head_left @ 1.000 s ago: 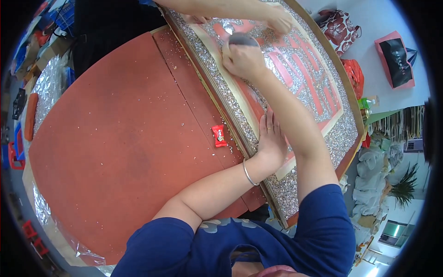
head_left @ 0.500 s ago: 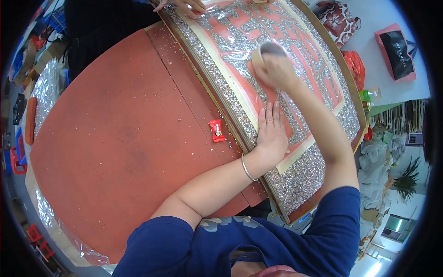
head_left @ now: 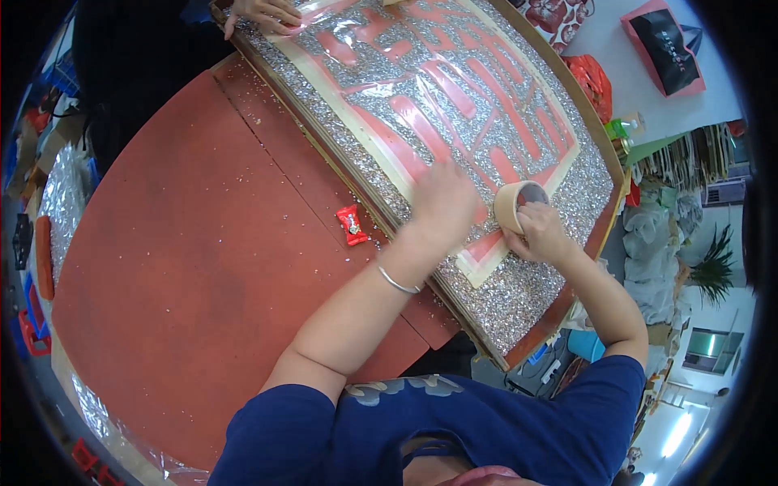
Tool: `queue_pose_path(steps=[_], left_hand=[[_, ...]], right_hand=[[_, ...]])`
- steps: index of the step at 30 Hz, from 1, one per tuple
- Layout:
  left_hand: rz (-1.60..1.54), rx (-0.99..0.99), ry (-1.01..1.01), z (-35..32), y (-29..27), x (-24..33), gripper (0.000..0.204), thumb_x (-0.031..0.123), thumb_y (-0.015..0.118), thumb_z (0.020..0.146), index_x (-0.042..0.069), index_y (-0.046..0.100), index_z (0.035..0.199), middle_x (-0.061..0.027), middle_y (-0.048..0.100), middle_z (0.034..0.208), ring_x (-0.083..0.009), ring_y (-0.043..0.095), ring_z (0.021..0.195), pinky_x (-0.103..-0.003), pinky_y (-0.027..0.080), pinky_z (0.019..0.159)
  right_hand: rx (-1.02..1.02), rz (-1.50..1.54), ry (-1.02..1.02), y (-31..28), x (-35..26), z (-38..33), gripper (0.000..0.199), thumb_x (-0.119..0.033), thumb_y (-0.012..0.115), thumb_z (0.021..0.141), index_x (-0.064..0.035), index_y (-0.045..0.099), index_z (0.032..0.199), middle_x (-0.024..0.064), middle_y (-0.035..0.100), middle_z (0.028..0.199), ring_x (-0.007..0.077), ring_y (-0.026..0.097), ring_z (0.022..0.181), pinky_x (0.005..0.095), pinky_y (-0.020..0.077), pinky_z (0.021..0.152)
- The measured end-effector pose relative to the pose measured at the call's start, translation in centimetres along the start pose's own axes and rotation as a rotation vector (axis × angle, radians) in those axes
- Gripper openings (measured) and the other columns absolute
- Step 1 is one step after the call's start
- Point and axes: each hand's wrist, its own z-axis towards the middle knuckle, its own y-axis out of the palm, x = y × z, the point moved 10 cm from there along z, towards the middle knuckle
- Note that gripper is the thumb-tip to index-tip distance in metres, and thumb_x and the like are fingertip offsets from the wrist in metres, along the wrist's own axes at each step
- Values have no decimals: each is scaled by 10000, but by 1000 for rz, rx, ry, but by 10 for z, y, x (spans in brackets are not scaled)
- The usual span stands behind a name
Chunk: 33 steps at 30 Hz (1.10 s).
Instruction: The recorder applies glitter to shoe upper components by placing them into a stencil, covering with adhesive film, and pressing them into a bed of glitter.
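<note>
My right hand (head_left: 541, 232) grips a wide roll of cream tape (head_left: 508, 207) by its ring, over the near right part of a glittery panel (head_left: 519, 316). A clear sheet with pink shapes (head_left: 421, 125) lies on the panel, bordered by cream tape strips (head_left: 485, 271). My left hand (head_left: 444, 206) is over the sheet's near left edge; motion smears its fingers. I cannot tell whether it touches the sheet. A silver bangle (head_left: 397, 282) circles my left wrist.
A co-worker's hand (head_left: 263, 14) rests on the panel's far left corner. The panel has a raised wooden frame (head_left: 604, 267) and sits partly over a red-brown table (head_left: 219, 243). A red wrapped packet (head_left: 352, 225) and glitter crumbs lie beside the frame. A pink and black bag (head_left: 664, 53) stands far right.
My right hand has brought the tape roll nearer and to the right. My left hand has lifted or slid slightly away and left, its fingers now blurred. The whole view has shifted a little.
</note>
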Motion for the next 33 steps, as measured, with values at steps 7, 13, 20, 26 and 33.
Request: queue_pose_path(steps=[7,13,20,26,33], left_hand=[[54,39,-67,18,-37,-44,357,79,563,773,-73,605,1093,-234,602,1068,-357,536,1102,-445,408,910],[-250,243,-273,11,-55,-94,518,32,495,834,-108,362,1315,-288,533,1164,-378,552,1069,-455,427,928],[-266,143,-337,12,-46,-93,575,-5,508,819,-140,283,1331,-319,519,1158,-417,594,989,-442,489,858],[-159,158,-251,15,-51,-74,627,58,532,835,-122,237,1359,-357,450,1244,-417,521,1135,-413,431,962],[-49,87,-246,7,-35,-57,791,309,642,848,-81,230,1399,-442,273,1342,-500,327,1286,-500,243,1097]], right_hand=[[120,-72,114,-1,33,98,186,-222,634,743,-56,555,719,111,565,680,313,578,643,410,458,590],[146,-23,-52,-2,-27,135,199,-229,630,717,-54,539,700,108,554,638,318,580,631,417,471,579],[107,11,-52,9,-43,124,187,-219,616,741,-46,546,719,123,565,643,317,590,641,414,479,571],[186,-85,-13,2,-12,206,221,-225,535,818,-43,591,706,134,612,608,319,606,550,431,478,506],[9,33,-85,11,-60,60,204,-217,641,744,-48,538,694,109,553,639,299,578,616,406,461,559]])
